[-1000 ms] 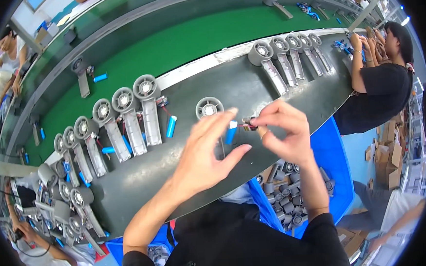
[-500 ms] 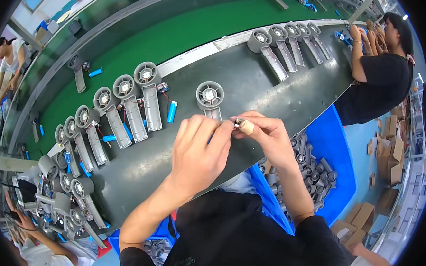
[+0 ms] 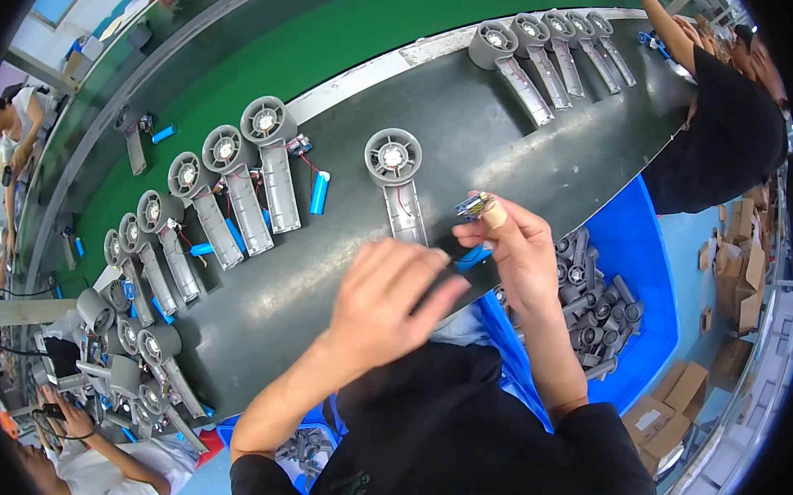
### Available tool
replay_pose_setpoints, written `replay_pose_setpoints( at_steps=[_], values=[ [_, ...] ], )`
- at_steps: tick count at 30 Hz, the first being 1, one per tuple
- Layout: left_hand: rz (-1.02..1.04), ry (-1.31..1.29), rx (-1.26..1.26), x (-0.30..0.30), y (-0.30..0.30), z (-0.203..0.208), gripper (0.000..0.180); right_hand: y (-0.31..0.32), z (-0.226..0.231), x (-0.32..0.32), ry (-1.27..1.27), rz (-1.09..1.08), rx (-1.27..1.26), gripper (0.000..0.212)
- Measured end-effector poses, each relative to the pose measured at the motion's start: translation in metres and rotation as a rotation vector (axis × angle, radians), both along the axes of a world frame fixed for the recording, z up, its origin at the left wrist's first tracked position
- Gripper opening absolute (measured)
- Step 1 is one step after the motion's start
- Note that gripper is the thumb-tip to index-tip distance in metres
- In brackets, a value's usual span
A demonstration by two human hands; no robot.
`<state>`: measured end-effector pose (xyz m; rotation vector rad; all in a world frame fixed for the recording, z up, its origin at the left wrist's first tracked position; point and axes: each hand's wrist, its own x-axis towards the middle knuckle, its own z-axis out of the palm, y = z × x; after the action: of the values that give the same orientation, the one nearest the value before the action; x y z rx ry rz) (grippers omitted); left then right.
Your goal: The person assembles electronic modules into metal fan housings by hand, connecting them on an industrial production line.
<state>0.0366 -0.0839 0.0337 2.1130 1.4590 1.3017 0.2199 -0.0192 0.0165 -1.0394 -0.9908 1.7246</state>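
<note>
My right hand (image 3: 526, 253) pinches a small blue circuit board (image 3: 470, 208) between thumb and fingers, with a beige cover on the thumb. Below the board, a blue cylindrical battery (image 3: 473, 257) shows against the same hand's fingers. My left hand (image 3: 383, 295) is off to the left, slightly blurred, with its thumb apart from the fingers and nothing visible in it. Just beyond the hands lies a grey handheld fan half-shell (image 3: 394, 159), its round fan end pointing away and a thin red wire in its handle. My left fingers hover near the handle's lower end.
More fan shells (image 3: 264, 119) with batteries line the table's left, and another row (image 3: 496, 42) stands far right. A green conveyor belt (image 3: 339, 47) runs behind. A blue bin (image 3: 642, 323) of grey parts sits below right. A co-worker's arm (image 3: 659, 18) reaches toward the belt.
My hands have separated: the left drew back toward me and opened, while the right moved right with the circuit board. The fan shell's handle is now more exposed. The co-worker's arm reached out.
</note>
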Motion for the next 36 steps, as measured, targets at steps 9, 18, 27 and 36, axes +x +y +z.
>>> replay_pose_setpoints(
  at_steps=[9,18,27,36],
  values=[
    [0.042,0.088,-0.129,-0.024,0.034,-0.030,0.021,0.008,-0.018,-0.004,-0.059,0.012,-0.087,0.030],
    [0.076,-0.146,-0.047,-0.021,0.047,-0.040,0.016,0.015,-0.024,-0.030,-0.139,0.015,0.088,0.030],
    [0.093,-0.116,0.022,-0.020,0.050,-0.046,0.017,0.010,-0.033,-0.034,-0.207,-0.001,0.209,0.026],
    [0.091,-0.180,-0.014,-0.016,0.052,-0.038,0.019,0.007,-0.022,-0.039,-0.296,0.009,0.307,0.026]
  ],
)
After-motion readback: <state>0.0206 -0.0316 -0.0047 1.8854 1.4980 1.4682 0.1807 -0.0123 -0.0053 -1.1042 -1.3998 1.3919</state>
